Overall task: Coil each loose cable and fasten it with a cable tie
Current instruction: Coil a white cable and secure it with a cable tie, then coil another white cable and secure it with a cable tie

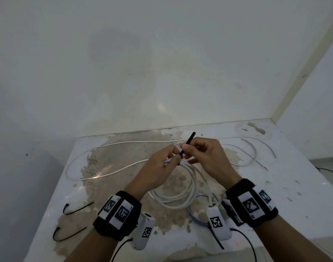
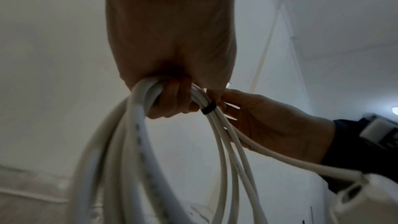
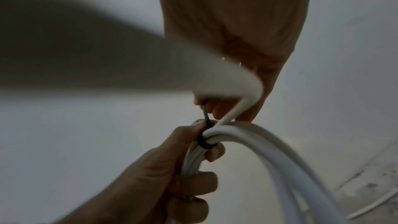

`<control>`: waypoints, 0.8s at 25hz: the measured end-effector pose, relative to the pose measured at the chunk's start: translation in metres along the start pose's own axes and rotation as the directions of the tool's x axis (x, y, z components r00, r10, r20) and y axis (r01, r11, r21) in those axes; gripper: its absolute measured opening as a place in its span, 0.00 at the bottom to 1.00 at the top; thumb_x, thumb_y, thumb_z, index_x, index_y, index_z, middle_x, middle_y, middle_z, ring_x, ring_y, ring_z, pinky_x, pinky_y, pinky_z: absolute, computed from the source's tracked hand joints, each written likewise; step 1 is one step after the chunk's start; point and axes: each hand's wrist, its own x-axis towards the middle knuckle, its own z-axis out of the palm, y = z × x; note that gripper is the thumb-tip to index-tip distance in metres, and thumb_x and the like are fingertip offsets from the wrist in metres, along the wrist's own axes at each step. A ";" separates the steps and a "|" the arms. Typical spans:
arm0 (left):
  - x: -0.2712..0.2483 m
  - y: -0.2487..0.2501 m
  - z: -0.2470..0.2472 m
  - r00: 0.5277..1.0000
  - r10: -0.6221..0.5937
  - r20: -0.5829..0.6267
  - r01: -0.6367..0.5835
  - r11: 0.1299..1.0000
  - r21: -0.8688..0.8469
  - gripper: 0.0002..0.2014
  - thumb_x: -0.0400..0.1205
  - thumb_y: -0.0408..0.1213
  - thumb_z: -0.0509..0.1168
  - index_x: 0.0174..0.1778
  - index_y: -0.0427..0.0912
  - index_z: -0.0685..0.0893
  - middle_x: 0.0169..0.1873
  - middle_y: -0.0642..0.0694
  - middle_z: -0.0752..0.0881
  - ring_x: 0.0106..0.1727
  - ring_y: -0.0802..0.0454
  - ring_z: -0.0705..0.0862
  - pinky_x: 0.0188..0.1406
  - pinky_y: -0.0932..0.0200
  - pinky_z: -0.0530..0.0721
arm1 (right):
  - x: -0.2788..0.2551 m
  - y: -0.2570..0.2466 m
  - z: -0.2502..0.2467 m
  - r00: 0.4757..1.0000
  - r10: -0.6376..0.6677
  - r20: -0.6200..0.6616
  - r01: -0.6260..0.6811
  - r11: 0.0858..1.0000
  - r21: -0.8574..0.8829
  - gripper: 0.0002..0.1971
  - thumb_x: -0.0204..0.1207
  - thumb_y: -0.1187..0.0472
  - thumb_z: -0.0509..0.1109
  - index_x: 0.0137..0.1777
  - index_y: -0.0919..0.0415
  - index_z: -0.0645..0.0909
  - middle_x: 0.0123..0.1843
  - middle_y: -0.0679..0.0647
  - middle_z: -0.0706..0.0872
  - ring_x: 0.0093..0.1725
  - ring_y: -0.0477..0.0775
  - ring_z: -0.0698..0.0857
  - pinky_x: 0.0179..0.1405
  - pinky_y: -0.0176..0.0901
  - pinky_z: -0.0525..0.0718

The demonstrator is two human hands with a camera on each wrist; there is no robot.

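Observation:
A coiled white cable [image 1: 182, 191] hangs over the table in front of me. My left hand [image 1: 162, 167] grips the bundled turns of the coiled white cable [image 2: 137, 125] at the top. A black cable tie [image 1: 187, 145] is looped round those turns; the black cable tie [image 2: 208, 109] shows as a band on the bundle, and the black cable tie [image 3: 204, 142] sits just above the left fingers. My right hand [image 1: 203, 154] pinches the tie's free tail between thumb and fingers, the tail pointing up and away.
A long loose white cable [image 1: 124, 154] lies spread over the stained table [image 1: 294, 195] behind my hands, with more white cable loops [image 1: 254, 154] at the right. Two spare black cable ties [image 1: 77, 208] [image 1: 67, 235] lie at the left. A blue coiled cable [image 1: 197, 214] rests under my right wrist.

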 end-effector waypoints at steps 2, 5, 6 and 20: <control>-0.006 -0.011 0.004 1.000 -0.026 -0.006 0.025 0.998 -0.062 0.06 0.88 0.46 0.58 0.48 0.56 0.78 0.39 0.55 0.84 0.42 0.59 0.83 0.43 0.63 0.77 | -0.007 0.012 0.001 0.993 -0.022 0.115 0.043 0.981 -0.190 0.09 0.82 0.60 0.72 0.59 0.57 0.88 0.48 0.49 0.91 0.47 0.43 0.89 0.47 0.33 0.87; -0.008 -0.031 0.009 0.974 -0.180 -0.136 0.147 0.963 -0.224 0.07 0.88 0.43 0.59 0.49 0.51 0.81 0.37 0.53 0.81 0.27 0.64 0.77 0.29 0.65 0.74 | -0.027 0.037 0.011 0.958 0.102 0.270 -0.031 0.967 -0.254 0.14 0.89 0.57 0.61 0.71 0.51 0.79 0.47 0.48 0.88 0.40 0.44 0.89 0.40 0.31 0.83; -0.009 -0.037 0.010 0.951 -0.269 -0.152 0.213 0.927 -0.310 0.07 0.88 0.42 0.59 0.51 0.48 0.83 0.38 0.50 0.82 0.23 0.63 0.74 0.25 0.66 0.71 | -0.035 0.045 0.017 0.945 0.155 0.289 -0.097 0.974 -0.206 0.14 0.91 0.57 0.57 0.72 0.52 0.77 0.43 0.51 0.87 0.36 0.47 0.88 0.36 0.35 0.84; -0.109 -0.161 0.065 0.830 -0.513 0.216 0.500 0.858 0.117 0.13 0.90 0.42 0.52 0.67 0.45 0.76 0.63 0.43 0.82 0.61 0.45 0.82 0.63 0.53 0.77 | -0.093 0.165 0.081 0.635 0.624 0.455 -0.396 0.769 -0.502 0.16 0.91 0.57 0.52 0.74 0.61 0.71 0.67 0.63 0.83 0.55 0.66 0.87 0.57 0.57 0.87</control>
